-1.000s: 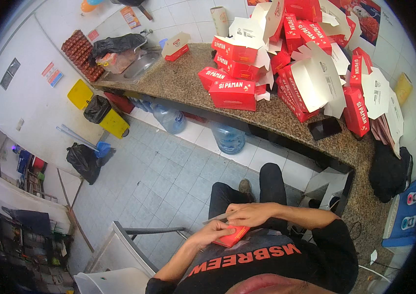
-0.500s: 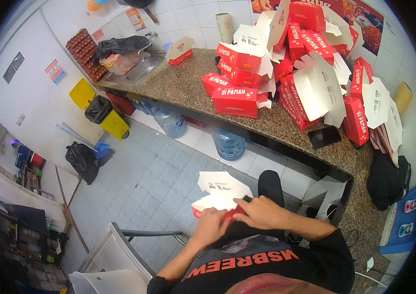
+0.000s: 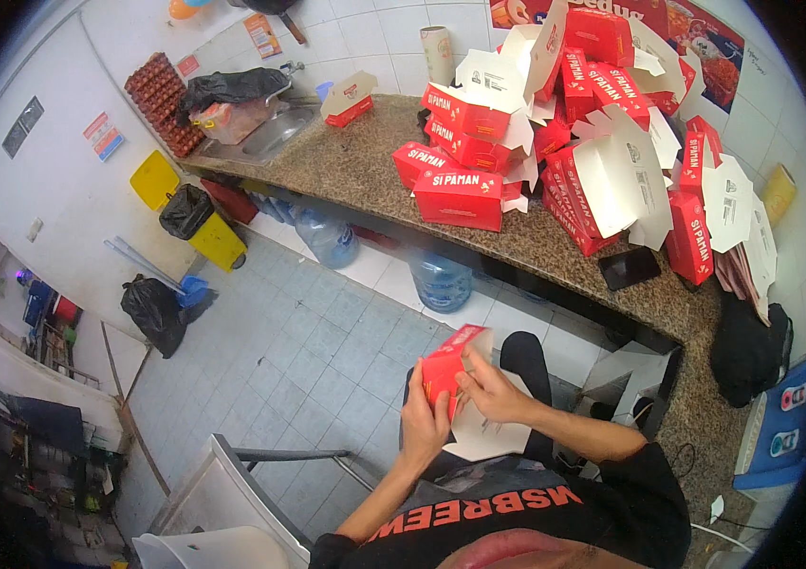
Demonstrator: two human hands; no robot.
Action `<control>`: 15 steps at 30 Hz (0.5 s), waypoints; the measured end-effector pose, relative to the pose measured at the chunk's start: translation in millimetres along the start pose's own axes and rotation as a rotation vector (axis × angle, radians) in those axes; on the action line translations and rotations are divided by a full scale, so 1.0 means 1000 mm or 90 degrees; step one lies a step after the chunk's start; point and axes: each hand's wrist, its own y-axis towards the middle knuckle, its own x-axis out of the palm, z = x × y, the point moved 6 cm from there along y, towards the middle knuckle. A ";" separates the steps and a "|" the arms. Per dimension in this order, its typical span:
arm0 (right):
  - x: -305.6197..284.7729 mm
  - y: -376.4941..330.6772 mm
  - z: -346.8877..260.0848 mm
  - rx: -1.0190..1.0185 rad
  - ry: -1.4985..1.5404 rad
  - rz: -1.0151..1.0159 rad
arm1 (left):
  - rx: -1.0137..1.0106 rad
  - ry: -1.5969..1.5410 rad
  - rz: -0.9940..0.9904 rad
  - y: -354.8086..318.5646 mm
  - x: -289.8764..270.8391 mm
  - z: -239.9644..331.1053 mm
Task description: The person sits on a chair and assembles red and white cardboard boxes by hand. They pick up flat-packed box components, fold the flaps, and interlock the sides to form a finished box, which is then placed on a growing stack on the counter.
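The long speckled brown stone counter runs beyond my knees, and on it sits a heap of red-and-white folding card boxes, many with their white lids spread. Below and to the left stands a yellow plastic bin lined with a black bag, and under the counter are clear blue plastic water bottles. Over my lap, well apart from the heap, I have a red card box with a white inside, tilted, its white flap hanging toward my shirt. I judge it light, the thin card stiff along the creases but easy to dent or bend on the open flap, and its smooth printed face perhaps a little slippery; the folded walls near the corners look the best place to take it. My left hand closes around its lower left side, thumb on the red wall; my right hand has its fingers bent at the right-hand edge. A flat black phone lies near the heap. Counting: one counter, at least ten boxes heaped, overlapping too much for an exact figure, one more near the sink, one bin, two bottles plainly visible, one box in my grip, one phone.
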 end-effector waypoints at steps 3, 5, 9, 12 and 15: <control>-0.006 0.012 -0.043 -0.006 0.036 0.052 | 0.031 0.001 0.032 0.007 -0.006 -0.001; -0.013 0.018 -0.051 -0.079 -0.005 0.068 | 0.035 0.014 0.024 0.008 -0.010 -0.002; 0.004 0.011 -0.020 -0.091 0.068 0.040 | 0.006 0.021 0.022 0.011 -0.012 0.012; 0.005 0.024 -0.033 -0.009 0.241 0.004 | 0.050 0.066 0.090 0.013 -0.015 0.004; 0.002 0.049 -0.077 0.011 0.260 0.002 | 0.224 0.194 0.097 0.015 -0.021 0.030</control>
